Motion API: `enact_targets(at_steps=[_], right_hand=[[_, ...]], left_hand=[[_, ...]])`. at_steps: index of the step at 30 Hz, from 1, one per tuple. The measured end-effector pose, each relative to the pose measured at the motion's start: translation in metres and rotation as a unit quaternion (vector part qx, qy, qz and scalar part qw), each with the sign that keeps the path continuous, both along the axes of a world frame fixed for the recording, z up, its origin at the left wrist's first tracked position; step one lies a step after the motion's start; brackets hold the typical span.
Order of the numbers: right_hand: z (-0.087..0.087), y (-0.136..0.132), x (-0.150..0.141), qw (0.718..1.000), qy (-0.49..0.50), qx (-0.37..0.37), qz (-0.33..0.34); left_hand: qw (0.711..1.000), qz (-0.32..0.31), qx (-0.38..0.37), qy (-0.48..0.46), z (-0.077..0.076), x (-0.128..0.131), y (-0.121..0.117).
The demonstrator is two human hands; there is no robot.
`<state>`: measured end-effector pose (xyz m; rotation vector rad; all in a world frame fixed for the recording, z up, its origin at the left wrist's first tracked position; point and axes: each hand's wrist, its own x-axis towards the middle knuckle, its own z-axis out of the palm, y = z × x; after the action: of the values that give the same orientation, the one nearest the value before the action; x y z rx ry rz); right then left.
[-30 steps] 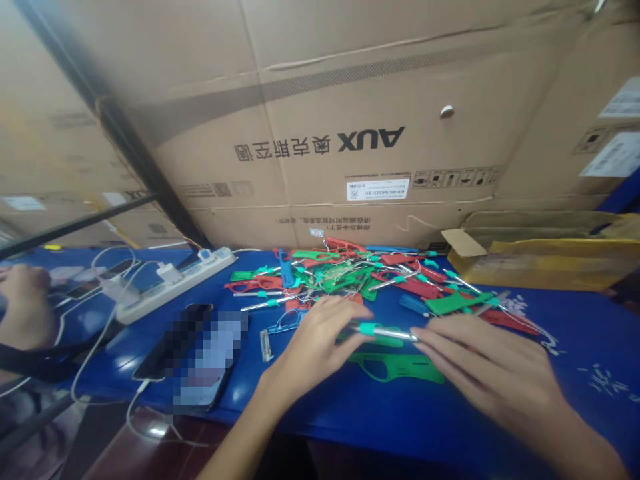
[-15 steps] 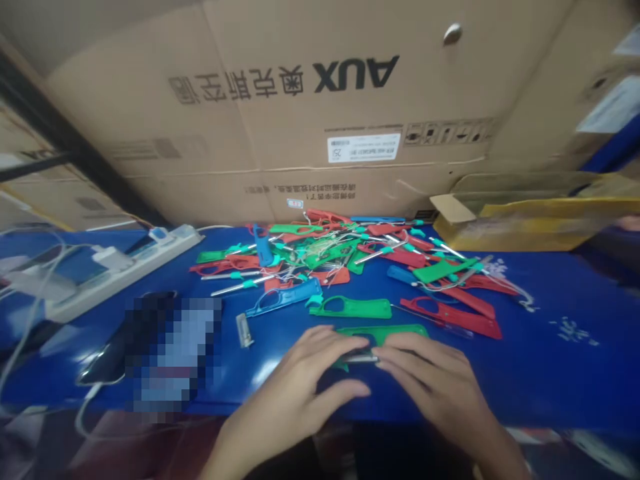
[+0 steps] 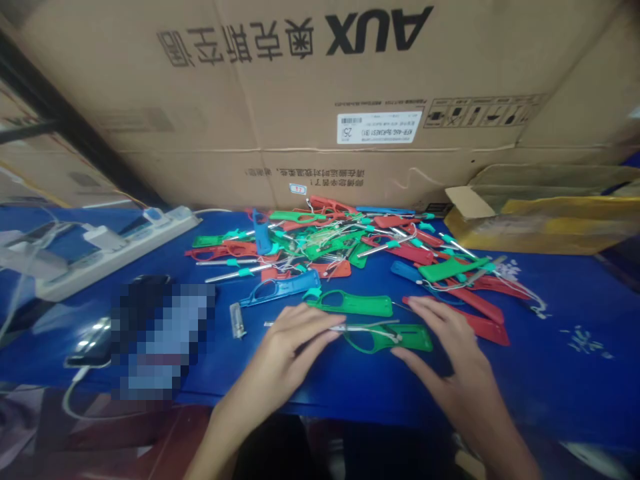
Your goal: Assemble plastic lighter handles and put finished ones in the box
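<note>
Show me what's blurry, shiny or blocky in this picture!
Head view: big squares hide a phone-like shape; head view: glare shines on the black phone, the white plug far left looks soft, thin wires near the left hand blur slightly, but the carton has clear big letters.

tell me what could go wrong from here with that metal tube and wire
The metal tube seems pinched at the fingertips of the left hand, so it might slip or twist. A thin white wire trails loose over the green shell and could snag. The right hand, spread open by the shell's right end, might nudge the red piece partly hidden behind it.
</note>
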<state>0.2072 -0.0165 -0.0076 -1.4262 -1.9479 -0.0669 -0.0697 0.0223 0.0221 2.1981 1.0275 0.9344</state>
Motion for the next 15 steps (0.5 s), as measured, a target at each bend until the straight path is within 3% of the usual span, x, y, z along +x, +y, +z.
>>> enact_targets(at_steps=[7,11,15], right_hand=[[0.007,-0.003,-0.009,0.999,-0.002,0.005,0.044],[0.017,-0.003,-0.014,0.996,0.06,-0.005,0.072],[0.02,0.0,-0.019,0.993,0.05,-0.007,0.111]], left_hand=[[0.999,0.005,-0.027,-0.029,0.0,0.009,-0.004],[1.0,0.01,0.01,-0.015,-0.004,0.008,-0.008],[0.998,0.047,0.044,-0.018,-0.012,0.003,-0.01]])
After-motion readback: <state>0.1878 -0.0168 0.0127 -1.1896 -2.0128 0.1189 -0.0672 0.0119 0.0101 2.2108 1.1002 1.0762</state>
